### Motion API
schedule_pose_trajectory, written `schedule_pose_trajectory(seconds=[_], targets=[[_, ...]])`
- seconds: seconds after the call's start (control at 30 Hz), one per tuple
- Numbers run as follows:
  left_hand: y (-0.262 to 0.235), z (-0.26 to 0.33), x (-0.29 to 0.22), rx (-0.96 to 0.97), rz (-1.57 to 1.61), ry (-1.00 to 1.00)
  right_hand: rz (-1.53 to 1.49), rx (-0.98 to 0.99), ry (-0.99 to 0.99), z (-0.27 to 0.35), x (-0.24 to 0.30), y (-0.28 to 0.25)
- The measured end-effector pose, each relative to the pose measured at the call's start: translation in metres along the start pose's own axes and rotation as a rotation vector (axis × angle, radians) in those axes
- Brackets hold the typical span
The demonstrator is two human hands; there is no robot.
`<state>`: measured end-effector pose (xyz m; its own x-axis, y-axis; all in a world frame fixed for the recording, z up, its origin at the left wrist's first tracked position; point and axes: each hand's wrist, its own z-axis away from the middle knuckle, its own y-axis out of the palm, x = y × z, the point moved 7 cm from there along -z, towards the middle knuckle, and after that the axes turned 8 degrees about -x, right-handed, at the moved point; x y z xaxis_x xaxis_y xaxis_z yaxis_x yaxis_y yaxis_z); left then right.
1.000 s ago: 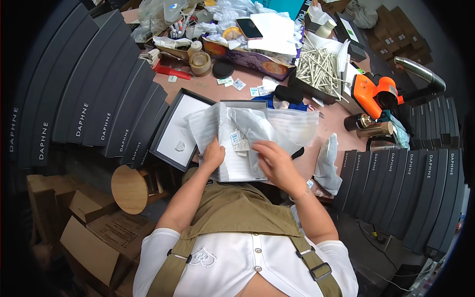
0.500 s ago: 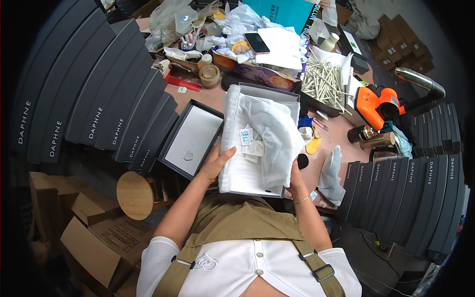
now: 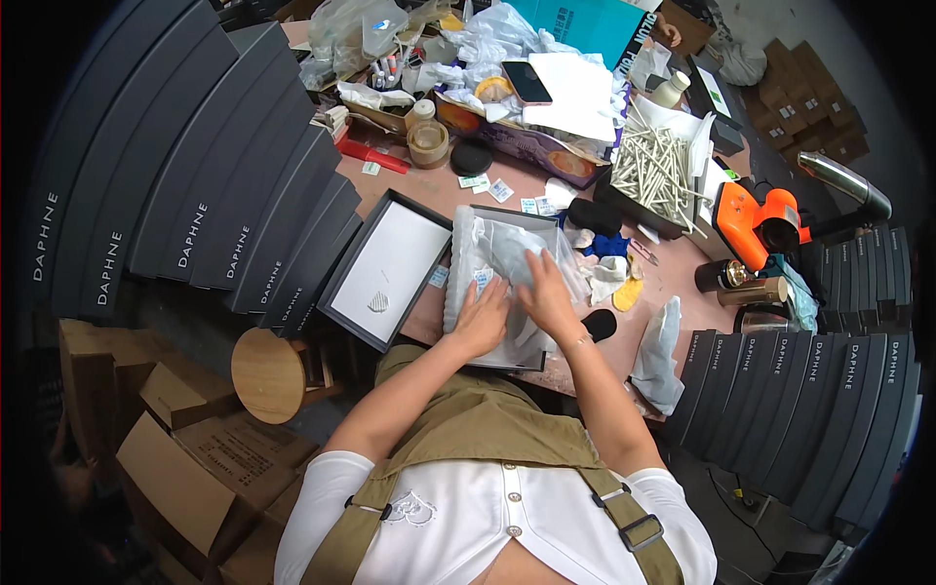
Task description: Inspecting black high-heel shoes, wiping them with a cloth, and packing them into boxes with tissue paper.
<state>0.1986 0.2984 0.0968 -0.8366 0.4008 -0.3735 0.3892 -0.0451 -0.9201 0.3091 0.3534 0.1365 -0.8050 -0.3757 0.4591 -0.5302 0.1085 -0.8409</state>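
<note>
A dark grey shoebox (image 3: 531, 362) lies in front of me on the pink table, filled with a bundle in thin white wrapping (image 3: 507, 239) and ribbed white padding along its left side. What the wrapping covers is hidden. My left hand (image 3: 482, 320) rests flat on the wrapping near a small printed sachet (image 3: 483, 277). Beside it, my right hand (image 3: 548, 300) presses on the bundle with fingers stretched out. Left of the box sits its open lid (image 3: 375, 263), white inside, with a small striped patch on it.
Tall stacks of grey shoeboxes stand on the left (image 3: 175, 175) and right (image 3: 790, 419). A tray of white sticks (image 3: 653, 161), an orange heat tool (image 3: 746, 224) and a jar (image 3: 427, 143) sit farther back. A white wrapped piece (image 3: 659, 363) lies at right. A person's hand (image 3: 668, 31) shows at the far edge.
The box has been lowered onto the table. Both hands have let go of its sides and moved onto the wrapping. Sachets and a black pad behind the box now show.
</note>
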Motion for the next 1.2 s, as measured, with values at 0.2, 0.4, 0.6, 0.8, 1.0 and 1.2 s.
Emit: schedule_pose_trajectory(seconds=[0.2,0.4,0.6,0.8,1.0,1.2], targets=[[0.027,0.013,0.015,0.343,0.063,-0.027,0.139,0.307,0.069,-0.023,-0.021,0.058],[-0.016,0.03,-0.001,-0.149,1.585,-0.88,-0.203,-0.058,0.103,-0.039,0.009,-0.074],[-0.025,0.019,-0.041,-0.119,2.14,-0.902,-0.889,-0.273,0.371,-0.009,0.037,-0.09],[-0.047,0.044,-0.021,-0.178,2.26,-0.768,-0.473,0.112,0.093,0.017,0.068,-0.099],[-0.03,0.075,0.011,-0.159,2.039,-0.691,-0.384,0.726,-0.323,0.066,0.096,-0.067],[-0.083,0.079,0.029,0.063,1.517,-0.591,-1.034,0.339,0.091,-0.009,0.02,-0.131]])
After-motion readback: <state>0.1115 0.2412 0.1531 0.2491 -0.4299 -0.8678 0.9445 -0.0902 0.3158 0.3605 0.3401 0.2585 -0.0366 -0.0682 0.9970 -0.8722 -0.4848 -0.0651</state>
